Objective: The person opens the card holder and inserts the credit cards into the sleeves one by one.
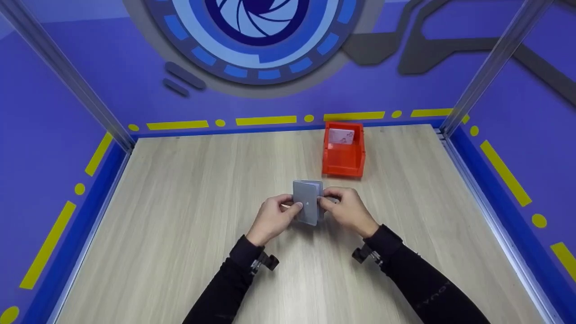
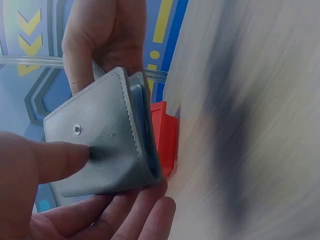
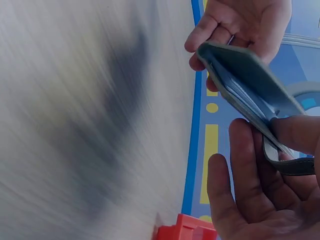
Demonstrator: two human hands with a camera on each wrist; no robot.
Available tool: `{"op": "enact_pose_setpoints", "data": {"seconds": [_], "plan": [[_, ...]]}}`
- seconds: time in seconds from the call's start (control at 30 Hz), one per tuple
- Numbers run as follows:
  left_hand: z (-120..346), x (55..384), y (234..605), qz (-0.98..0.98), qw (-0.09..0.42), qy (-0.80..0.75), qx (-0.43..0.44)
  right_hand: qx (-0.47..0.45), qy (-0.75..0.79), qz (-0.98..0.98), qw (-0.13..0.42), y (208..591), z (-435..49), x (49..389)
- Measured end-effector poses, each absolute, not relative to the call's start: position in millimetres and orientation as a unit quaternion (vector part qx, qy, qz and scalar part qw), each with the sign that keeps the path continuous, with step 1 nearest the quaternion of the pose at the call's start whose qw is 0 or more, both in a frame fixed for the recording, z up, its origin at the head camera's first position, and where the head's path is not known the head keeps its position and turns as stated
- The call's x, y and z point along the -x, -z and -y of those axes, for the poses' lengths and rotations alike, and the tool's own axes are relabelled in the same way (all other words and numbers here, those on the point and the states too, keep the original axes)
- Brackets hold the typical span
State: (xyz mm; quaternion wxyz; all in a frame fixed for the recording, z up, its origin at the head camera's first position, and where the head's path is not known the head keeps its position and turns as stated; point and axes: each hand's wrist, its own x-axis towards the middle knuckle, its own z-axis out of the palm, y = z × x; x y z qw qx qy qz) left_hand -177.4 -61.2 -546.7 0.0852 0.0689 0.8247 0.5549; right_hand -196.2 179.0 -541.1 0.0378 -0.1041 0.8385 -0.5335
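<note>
A grey stitched card wallet (image 1: 306,204) is held up between both hands over the table, its covers parted a little. My left hand (image 1: 273,218) grips it from the left, thumb on the front cover beside a small metal snap stud (image 2: 77,129) and fingers behind the spine. From the other side, my right hand (image 1: 351,211) pinches the back cover, with the thumb at the inner sleeves (image 3: 245,95). A loose strap (image 3: 295,166) of the wallet loops out by the right fingers in the right wrist view.
Beyond the hands, toward the back wall, stands an open red bin (image 1: 344,171) with a pink patterned card (image 1: 341,136) at its far end. Blue panels with yellow markings surround the wooden table (image 1: 189,202) at the back and sides.
</note>
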Motion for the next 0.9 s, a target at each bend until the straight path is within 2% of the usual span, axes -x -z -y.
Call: {"op": "enact_pose_setpoints", "data": {"seconds": [0.13,0.33,0.5,0.9], "plan": [[59,175,545,-0.841,0.060,-0.535,-0.062,0.104,0.511,-0.853,0.016,540,-178,195],[56,170,538,-0.863,0.020,-0.501,-0.063,0.122,0.446,-0.885,-0.048,539,-177,192],[54,168,534,-0.865,0.012,-0.494,-0.086,0.126,0.395,-0.906,-0.088,535,-175,188],[61,172,536,-0.880,0.010,-0.470,-0.069,0.131,0.395,-0.904,-0.100,532,-181,190]]}}
